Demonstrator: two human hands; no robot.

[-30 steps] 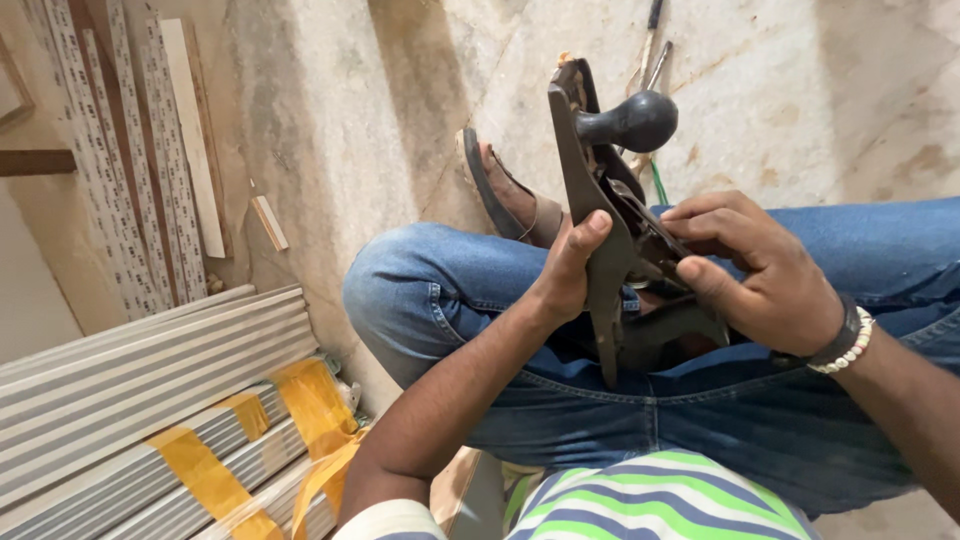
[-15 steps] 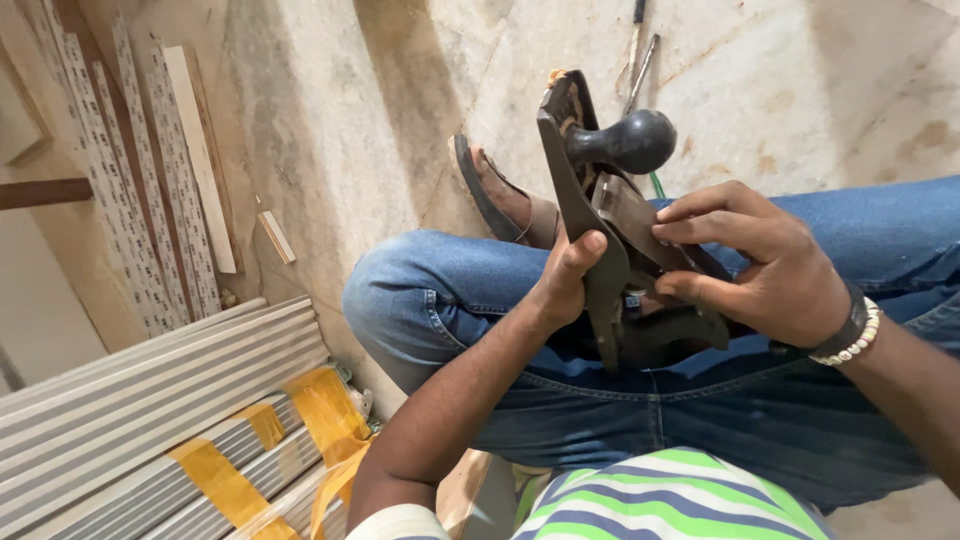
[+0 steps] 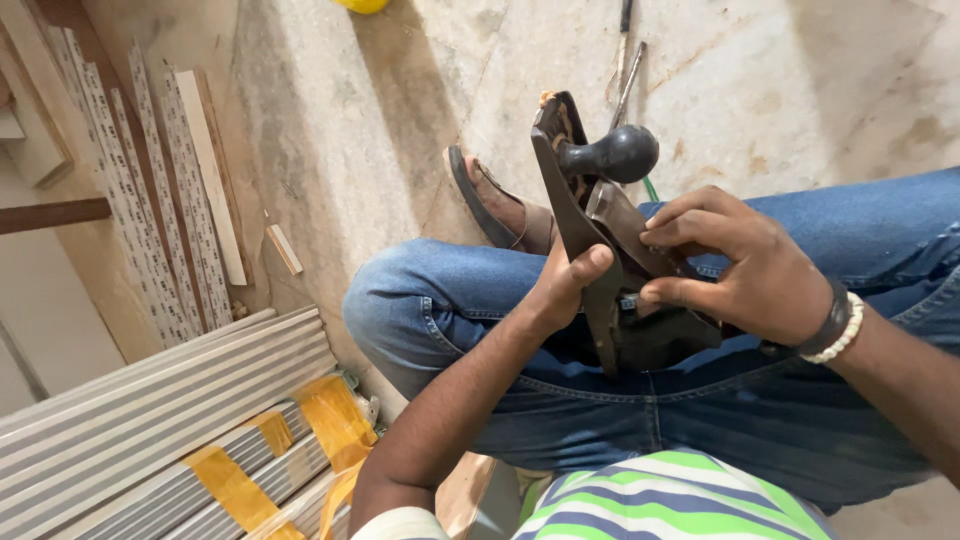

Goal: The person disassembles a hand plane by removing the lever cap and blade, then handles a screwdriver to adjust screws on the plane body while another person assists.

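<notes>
I'm looking down at a dark metal hand plane with a round black front knob (image 3: pixel 600 230), held tilted on edge over the lap at centre right of the frame, its nose pointing to the top. The left hand (image 3: pixel 560 290) is clenched on the plane's flat sole edge, thumb pressed against the side, steadying it. The right hand (image 3: pixel 740 270) is grasping the plane's upper parts, fingertips pinched at the blade and lever area in the middle of the body; I can't quite make out which small part they touch, as the fingers cover it. A pale beaded bracelet (image 3: pixel 835 335) sits on that wrist.

As I judge it, the work is mid-way: the plane is in hand and being adjusted, not yet set down on any wood.

Around it: blue jeans (image 3: pixel 700 430) under the tool, a brown sandal (image 3: pixel 490 205) on the marble floor (image 3: pixel 330 120), grey ribbed metal strips bound with yellow tape (image 3: pixel 150 420) at lower left, and thin wooden battens (image 3: pixel 210 170) at upper left.
</notes>
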